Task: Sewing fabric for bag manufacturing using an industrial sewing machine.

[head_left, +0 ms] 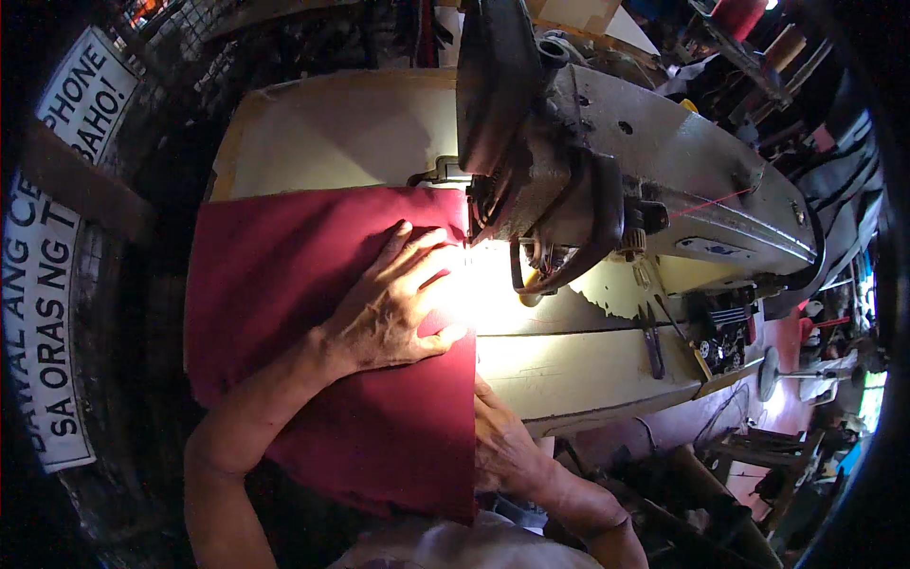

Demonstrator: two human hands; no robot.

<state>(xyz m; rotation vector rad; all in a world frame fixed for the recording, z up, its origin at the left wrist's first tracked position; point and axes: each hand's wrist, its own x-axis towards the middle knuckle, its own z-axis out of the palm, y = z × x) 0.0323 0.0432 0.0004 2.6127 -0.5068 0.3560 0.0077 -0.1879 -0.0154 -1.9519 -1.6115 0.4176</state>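
My left hand (398,299) lies open, fingers spread, on a maroon fabric (265,294) beside the brightly lit needle area of an industrial sewing machine (664,190). My right hand (498,446) is lower down, closed on the fabric's right edge, its fingertips partly hidden by the cloth. The fabric spreads over the pale machine bed (341,123) and hangs past its front. The needle itself is lost in glare. Red thread runs along the machine's arm.
Small snips (652,341) and a thin tool (692,346) lie right of the needle. Thread cones (735,19) stand at the upper right. Signboards (66,332) are at the left. A pedestal fan (770,375) and cluttered benches are at the lower right.
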